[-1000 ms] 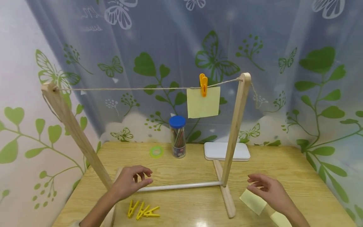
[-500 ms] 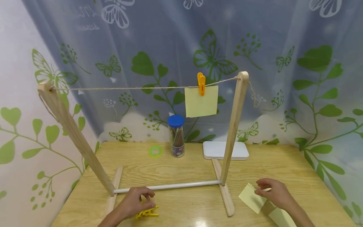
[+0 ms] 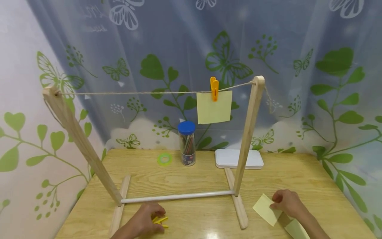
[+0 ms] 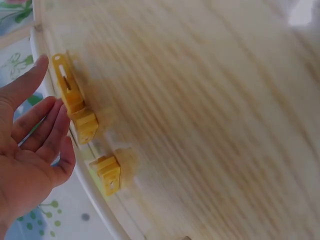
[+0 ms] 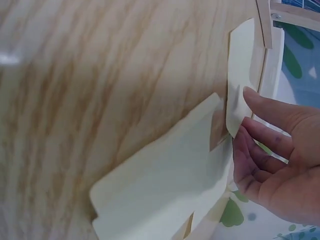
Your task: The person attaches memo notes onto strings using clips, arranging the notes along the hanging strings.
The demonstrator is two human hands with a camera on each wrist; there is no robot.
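My left hand [image 3: 143,220] reaches down at the yellow clothespins [image 3: 161,221] on the table, its thumb and fingers spread apart beside them. In the left wrist view one clothespin [image 4: 75,97] lies right at the fingertips, with another [image 4: 109,175] a little farther along. On the right, my right hand [image 3: 289,203] pinches the edge of a pale yellow sticky note [image 3: 264,209], thumb on its face and fingers at its border. More sticky notes [image 5: 165,175] lie beside that hand. An orange clothespin [image 3: 214,89] holds another note [image 3: 214,111] on the string.
A wooden stand has two posts [image 3: 249,136], a string [image 3: 134,93] across the top and a white bar [image 3: 179,197] low down. Behind it are a blue-lidded pencil jar [image 3: 187,146], a green tape roll [image 3: 164,159] and a white case [image 3: 253,159]. A patterned curtain [image 3: 179,39] hangs behind.
My left hand has come down from above the white bar to the yellow clothespins and now hides some of them. My right hand has lowered onto the sticky note and taken its edge.
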